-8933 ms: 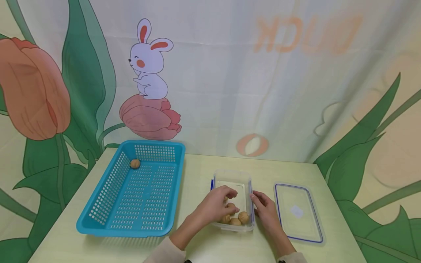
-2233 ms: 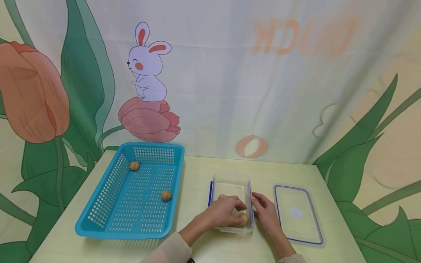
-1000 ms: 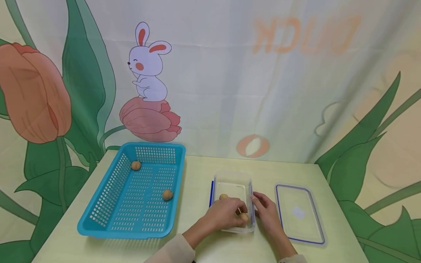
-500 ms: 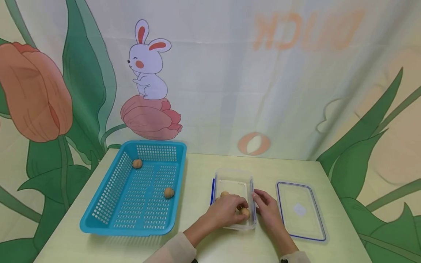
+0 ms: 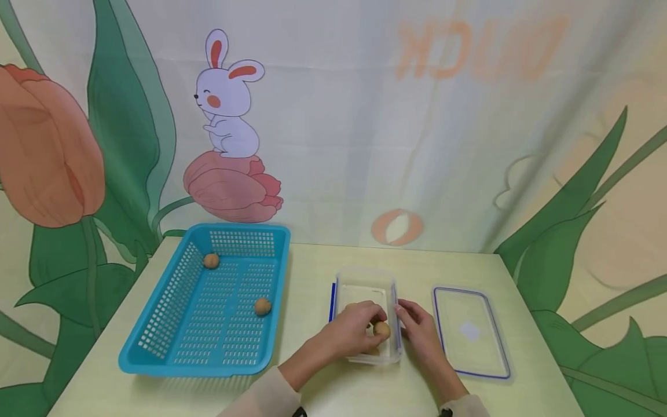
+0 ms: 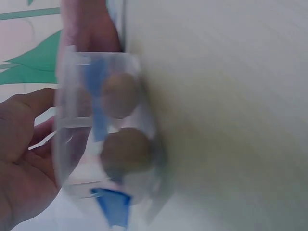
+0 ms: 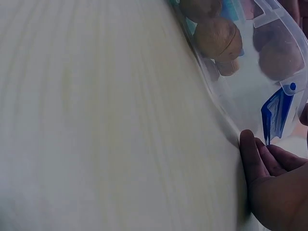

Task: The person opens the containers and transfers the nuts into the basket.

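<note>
My left hand (image 5: 351,330) reaches into a clear plastic food container (image 5: 365,359) and pinches a walnut (image 5: 382,330) between thumb and fingers. In the right wrist view that walnut (image 7: 281,57) is up near the rim, above other walnuts (image 7: 219,38) on the container floor. The left wrist view shows two walnuts (image 6: 125,151) through the clear wall; the left hand hides part of the inside in the head view. My right hand (image 5: 421,333) grips the container's right side, thumb at the rim, fingers by the blue clip (image 7: 276,113).
Left of the container stands a blue perforated basket (image 5: 281,278). One walnut (image 5: 211,261) lies at its far left corner, another walnut (image 5: 263,307) near its right wall. A clear lid with a blue seal (image 5: 471,333) lies to the right on the pale table (image 5: 333,394).
Since the oldest frame a second walnut has come into the basket. In the last second the left hand has raised a walnut from the container's near right corner. The right hand stays at the container's side.
</note>
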A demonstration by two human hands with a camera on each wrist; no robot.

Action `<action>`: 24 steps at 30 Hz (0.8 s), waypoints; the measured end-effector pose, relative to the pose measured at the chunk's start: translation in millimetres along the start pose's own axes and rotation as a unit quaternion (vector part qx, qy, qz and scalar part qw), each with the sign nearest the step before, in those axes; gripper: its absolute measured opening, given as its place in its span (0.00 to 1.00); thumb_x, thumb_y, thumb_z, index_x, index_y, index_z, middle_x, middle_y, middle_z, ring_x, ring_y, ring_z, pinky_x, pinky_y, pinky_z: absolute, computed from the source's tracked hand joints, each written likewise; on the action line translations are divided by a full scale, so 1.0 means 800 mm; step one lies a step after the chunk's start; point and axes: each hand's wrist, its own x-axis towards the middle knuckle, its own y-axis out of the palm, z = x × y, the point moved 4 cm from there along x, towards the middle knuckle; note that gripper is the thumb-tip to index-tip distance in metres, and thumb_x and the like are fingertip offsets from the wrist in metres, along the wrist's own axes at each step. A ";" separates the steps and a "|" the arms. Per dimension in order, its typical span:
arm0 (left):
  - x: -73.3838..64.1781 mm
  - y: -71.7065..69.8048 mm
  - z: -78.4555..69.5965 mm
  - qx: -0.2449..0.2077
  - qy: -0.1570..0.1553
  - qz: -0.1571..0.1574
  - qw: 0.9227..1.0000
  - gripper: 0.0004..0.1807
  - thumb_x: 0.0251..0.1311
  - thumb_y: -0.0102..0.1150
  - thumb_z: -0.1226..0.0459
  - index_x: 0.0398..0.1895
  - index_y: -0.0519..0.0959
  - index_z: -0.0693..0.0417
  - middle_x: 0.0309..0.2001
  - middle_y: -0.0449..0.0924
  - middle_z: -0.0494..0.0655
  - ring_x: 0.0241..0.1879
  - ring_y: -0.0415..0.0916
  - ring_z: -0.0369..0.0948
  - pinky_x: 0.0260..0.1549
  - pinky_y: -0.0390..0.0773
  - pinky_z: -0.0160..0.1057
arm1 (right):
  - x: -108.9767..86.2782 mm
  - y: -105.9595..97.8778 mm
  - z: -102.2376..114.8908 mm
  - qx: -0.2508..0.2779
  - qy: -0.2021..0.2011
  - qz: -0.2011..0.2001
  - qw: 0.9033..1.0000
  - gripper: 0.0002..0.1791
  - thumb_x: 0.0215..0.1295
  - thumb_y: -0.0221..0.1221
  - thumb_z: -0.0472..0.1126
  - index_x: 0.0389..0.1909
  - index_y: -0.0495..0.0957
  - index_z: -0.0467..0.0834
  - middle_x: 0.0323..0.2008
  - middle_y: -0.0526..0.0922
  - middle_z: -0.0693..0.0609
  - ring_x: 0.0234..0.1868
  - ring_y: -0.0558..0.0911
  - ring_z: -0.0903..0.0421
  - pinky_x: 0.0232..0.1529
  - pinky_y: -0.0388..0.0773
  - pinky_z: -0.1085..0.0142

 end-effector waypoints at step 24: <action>-0.097 -0.175 0.011 -0.089 -0.051 -0.128 0.986 0.16 0.66 0.74 0.59 0.55 0.86 0.49 0.51 0.85 0.39 0.50 0.85 0.41 0.52 0.86 0.43 | -0.004 0.003 0.003 -0.006 0.000 -0.005 1.000 0.28 0.78 0.63 0.52 0.68 0.77 0.38 0.65 0.80 0.38 0.62 0.80 0.46 0.51 0.85 0.66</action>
